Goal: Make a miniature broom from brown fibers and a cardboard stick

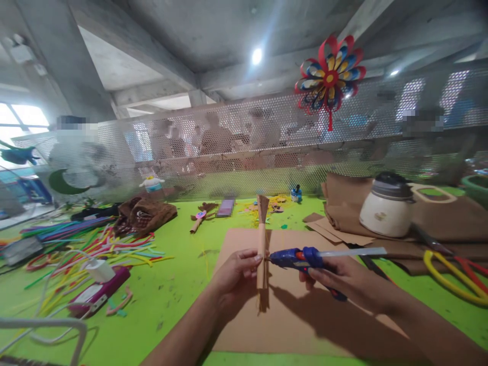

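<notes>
My left hand (238, 272) pinches a rolled brown paper tube (261, 236) and keeps it upright; its top end is cut into a fringe. In my right hand (354, 279) is a blue hot glue gun (293, 257), with a clear glue stick (354, 251) poking out of its back. The gun's nozzle points left and is at or very near the tube's side, just by my left fingertips. Whether it touches I cannot tell. Below both hands lies a brown cardboard sheet (282, 330).
Colourful pipe cleaners (141, 249), a purple power strip (101, 292) and a brown cloth (147, 216) lie left. A finished-looking paper figure (200, 216) lies farther back. At right are a white kettle-like pot (387, 206), brown paper (345, 198) and yellow-handled scissors (450, 279). A perforated screen (229, 137) stands behind.
</notes>
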`<state>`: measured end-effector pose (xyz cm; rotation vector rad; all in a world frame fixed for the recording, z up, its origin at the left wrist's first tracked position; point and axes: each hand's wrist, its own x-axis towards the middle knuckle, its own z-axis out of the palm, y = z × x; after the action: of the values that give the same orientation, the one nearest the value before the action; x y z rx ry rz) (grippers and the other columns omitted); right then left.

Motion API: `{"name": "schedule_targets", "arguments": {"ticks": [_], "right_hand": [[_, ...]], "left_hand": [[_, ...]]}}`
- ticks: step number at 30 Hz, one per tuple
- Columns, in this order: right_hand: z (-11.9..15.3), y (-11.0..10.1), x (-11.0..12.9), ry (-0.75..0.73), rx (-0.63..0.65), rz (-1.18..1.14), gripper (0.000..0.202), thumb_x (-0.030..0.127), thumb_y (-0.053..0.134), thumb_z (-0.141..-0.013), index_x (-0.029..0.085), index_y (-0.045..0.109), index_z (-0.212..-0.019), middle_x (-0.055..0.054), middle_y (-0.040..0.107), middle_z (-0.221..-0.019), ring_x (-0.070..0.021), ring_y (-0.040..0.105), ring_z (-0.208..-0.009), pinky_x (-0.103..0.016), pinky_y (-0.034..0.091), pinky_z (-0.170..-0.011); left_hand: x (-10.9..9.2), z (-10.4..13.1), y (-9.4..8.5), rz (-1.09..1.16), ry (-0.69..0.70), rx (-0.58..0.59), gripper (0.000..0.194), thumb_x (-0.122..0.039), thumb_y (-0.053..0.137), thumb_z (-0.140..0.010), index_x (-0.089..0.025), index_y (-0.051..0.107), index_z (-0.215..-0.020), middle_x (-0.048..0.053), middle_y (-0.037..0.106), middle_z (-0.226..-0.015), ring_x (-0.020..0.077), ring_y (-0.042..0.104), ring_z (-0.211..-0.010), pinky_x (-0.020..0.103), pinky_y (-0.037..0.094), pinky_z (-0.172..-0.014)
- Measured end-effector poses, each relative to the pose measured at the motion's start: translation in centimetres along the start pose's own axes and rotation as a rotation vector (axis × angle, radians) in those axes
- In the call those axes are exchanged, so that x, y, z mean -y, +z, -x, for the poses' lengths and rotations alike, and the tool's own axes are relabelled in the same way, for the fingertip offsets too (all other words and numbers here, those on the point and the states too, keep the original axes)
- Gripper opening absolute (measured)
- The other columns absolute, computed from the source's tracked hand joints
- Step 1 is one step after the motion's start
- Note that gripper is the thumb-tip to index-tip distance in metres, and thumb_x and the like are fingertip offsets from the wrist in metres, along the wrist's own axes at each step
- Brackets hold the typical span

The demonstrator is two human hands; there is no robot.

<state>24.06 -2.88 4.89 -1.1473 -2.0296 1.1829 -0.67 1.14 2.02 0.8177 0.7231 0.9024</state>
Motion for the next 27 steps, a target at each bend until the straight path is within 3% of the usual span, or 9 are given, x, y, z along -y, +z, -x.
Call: {"name": "schedule_targets", "arguments": {"ticks": [9, 27], "right_hand": [[-0.1, 0.0, 0.3, -0.057, -0.037, 0.023, 0.048, 0.055, 0.041, -0.091, 0.013, 0.064, -0.085, -0.007, 0.065, -0.08, -0.0126, 0.053, -0.065, -0.021, 0.038, -0.056], [0.5, 0.4, 0.9, -0.014, 0.035, 0.086, 0.05, 0.058, 0.039, -0.09, 0.014, 0.062, -0.082, -0.002, 0.055, -0.072, -0.0119, 0.044, -0.062, -0.023, 0.031, -0.055]], "left_hand": [[0.1, 0.1, 0.2, 0.011, 0.038, 0.036, 0.024, -0.013, 0.069, -0.072, -0.006, 0.068, -0.096, 0.013, 0.068, -0.078, 0.0155, 0.061, -0.064, 0.028, 0.046, -0.065], [0.0, 0.2, 0.5, 0.019, 0.092, -0.043, 0.016, -0.013, 0.071, -0.071, -0.006, 0.068, -0.086, 0.012, 0.068, -0.074, 0.0151, 0.062, -0.064, 0.025, 0.047, -0.065]]}}
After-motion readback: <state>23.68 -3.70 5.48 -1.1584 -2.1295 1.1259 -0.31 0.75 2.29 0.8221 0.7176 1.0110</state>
